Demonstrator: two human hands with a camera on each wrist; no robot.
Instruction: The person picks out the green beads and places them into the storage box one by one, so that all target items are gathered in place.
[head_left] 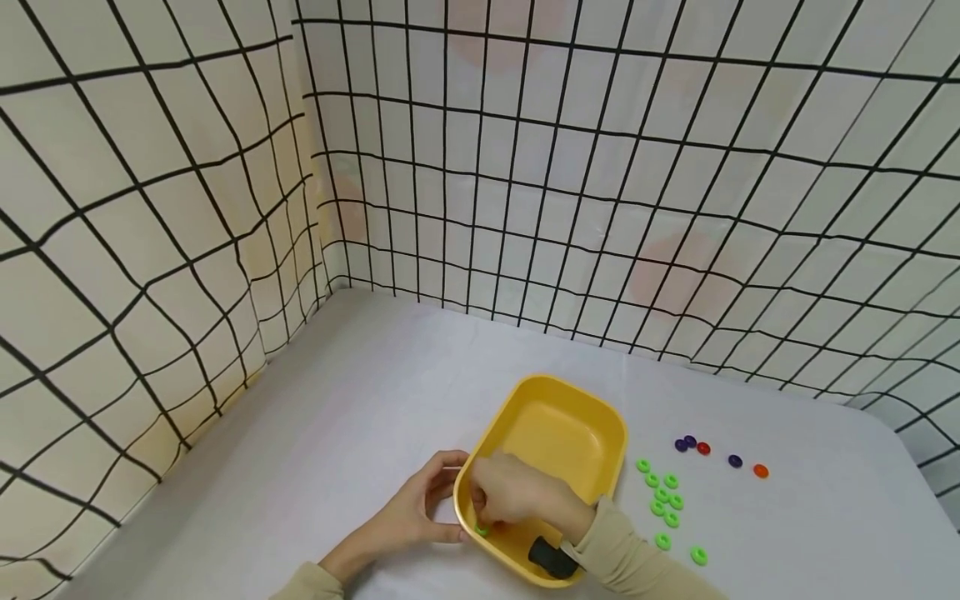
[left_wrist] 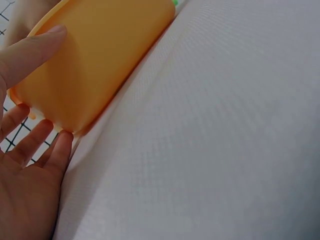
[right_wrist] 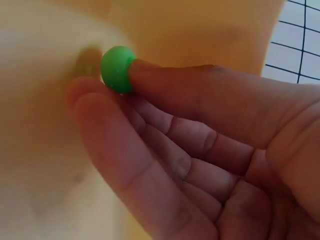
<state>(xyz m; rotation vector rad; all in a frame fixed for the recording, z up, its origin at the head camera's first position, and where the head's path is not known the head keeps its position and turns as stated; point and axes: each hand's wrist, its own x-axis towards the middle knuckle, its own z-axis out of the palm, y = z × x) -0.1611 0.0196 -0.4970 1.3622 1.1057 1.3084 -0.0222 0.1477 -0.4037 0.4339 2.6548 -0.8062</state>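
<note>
Thumb and forefinger of the right hand (right_wrist: 200, 145) are drawn nearly together on a green ring (right_wrist: 115, 72), with the other fingers curled in behind. The ring is inside the tray (head_left: 558, 429), low by its near left corner. Only the very tips seem to bear on it, so a slight roll of the thumb could squirt it out across the tray floor. The left hand (head_left: 420, 504) spans that same corner from outside, thumb against one wall and fingers against the other; if it eased off, a push from within might slide the tray over the tabletop (head_left: 390, 375). The right sleeve (head_left: 637, 550) passes over the near right side of the tray, and could drag on the rim if the arm lifted too little. Beside the cuff is a dark cylinder (head_left: 551, 558); I cannot tell whether it is worn or lies loose. Farther right, loose green rings (head_left: 662, 496) lie near the tray, where a low forearm might scatter them; purple rings (head_left: 735, 461), a red one (head_left: 703, 448) and an orange one (head_left: 761, 471) lie beyond, less exposed.
</note>
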